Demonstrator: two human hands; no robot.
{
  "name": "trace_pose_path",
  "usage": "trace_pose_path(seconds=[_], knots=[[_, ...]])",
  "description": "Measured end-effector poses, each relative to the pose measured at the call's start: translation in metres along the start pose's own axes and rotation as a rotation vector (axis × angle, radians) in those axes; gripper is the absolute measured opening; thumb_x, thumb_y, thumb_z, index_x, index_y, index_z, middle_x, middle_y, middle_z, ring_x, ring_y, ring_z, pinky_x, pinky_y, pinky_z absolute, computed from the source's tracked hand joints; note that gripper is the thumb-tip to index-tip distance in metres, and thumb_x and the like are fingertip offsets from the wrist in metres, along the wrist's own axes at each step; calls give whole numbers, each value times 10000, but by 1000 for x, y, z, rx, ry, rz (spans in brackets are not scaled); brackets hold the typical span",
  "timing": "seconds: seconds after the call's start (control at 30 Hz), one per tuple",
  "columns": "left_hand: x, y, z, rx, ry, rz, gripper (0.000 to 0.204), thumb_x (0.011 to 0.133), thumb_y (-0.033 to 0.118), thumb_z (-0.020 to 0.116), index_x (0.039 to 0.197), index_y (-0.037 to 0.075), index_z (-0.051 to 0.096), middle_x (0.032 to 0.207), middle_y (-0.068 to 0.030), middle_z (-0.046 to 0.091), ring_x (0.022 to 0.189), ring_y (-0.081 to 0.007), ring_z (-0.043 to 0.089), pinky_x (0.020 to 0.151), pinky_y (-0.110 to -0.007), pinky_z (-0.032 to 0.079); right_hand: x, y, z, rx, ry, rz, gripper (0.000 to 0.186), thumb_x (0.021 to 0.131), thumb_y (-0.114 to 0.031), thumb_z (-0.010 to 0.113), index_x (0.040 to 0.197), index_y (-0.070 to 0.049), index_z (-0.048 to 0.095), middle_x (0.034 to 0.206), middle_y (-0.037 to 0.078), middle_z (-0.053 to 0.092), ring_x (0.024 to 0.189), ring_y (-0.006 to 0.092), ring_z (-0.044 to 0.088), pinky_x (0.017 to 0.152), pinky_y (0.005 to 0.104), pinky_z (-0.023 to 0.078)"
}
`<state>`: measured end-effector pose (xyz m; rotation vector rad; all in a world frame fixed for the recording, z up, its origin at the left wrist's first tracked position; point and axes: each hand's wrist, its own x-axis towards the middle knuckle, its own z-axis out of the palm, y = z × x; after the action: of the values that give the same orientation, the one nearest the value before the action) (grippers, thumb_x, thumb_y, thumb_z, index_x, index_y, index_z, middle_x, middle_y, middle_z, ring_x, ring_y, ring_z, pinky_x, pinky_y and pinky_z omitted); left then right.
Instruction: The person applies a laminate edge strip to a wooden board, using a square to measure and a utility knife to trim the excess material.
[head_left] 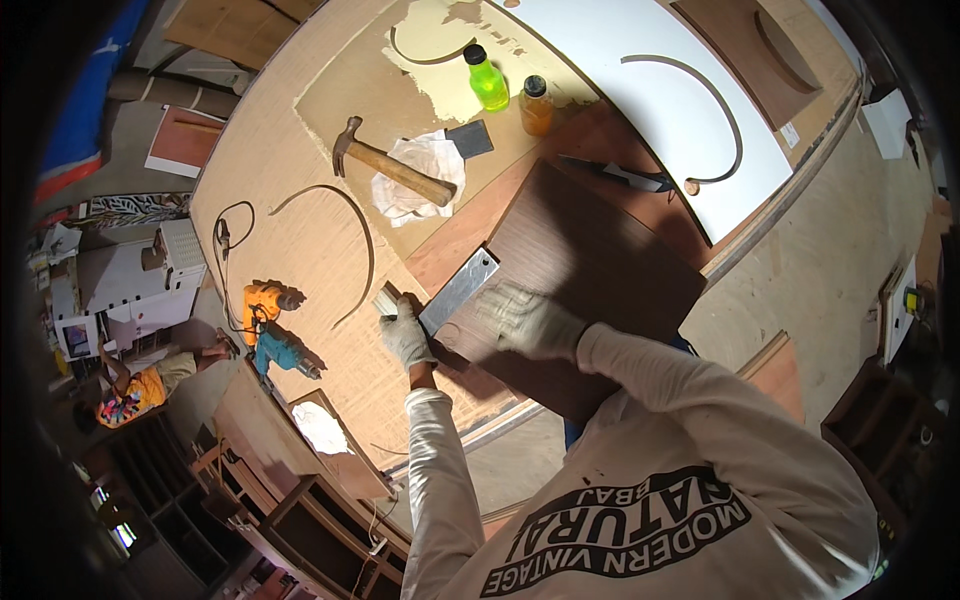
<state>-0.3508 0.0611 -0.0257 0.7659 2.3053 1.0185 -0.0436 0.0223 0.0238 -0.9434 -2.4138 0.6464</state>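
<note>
My left hand (406,338), in a pale glove, is closed beside the near-left corner of a dark wood-grain board (600,240). A small pale, ridged piece (385,299) sticks out above its fingers; what it is I cannot make out. My right hand (530,320), also gloved, is over the board and smeared by motion, so its fingers do not show clearly. Between the two hands a flat grey metal strip (460,290) with a hole at one end lies along the board's left edge.
On the large worktable (310,240) lie a claw hammer (400,175) on a white cloth (420,165), a dark scraper-like piece (470,139), a knife (615,172) and orange (262,305) and teal (285,353) power tools. Green (488,85) and amber (536,108) bottles stand farther back. Another person (145,385) sits at left.
</note>
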Motion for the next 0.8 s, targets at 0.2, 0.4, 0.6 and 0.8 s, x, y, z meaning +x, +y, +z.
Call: trace_pose_path(seconds=[0.2,0.4,0.6,0.8], knots=[[-11,20,2,76,-3,12,581,873,506,820,1026,-40,697,921,-206,773,844,-327,746,797,-449,575,22,98,-44,-324,148,235,655,960,-326,710,1511,-3,563,1616,187,495,1543,352,404,1309,522,283],[-15,45,-12,171,-27,22,665,835,583,808,1078,-28,712,1002,-251,787,950,-394,764,867,-478,567,84,63,-34,-274,153,296,584,957,-325,711,1437,-8,607,1567,198,522,1502,400,421,1290,545,280],[-7,62,-14,364,-144,54,648,852,573,806,1115,-15,731,1003,-254,796,978,-395,778,875,-483,580,119,7,1,-181,-261,225,606,981,-422,677,1416,-2,637,1568,208,537,1501,406,429,1285,539,281],[1,63,-12,231,-241,100,570,869,496,810,1102,-17,721,912,-223,797,872,-360,793,779,-458,599,117,3,32,-307,-208,138,574,993,-433,653,1400,-28,633,1597,208,493,1515,395,396,1294,527,248]])
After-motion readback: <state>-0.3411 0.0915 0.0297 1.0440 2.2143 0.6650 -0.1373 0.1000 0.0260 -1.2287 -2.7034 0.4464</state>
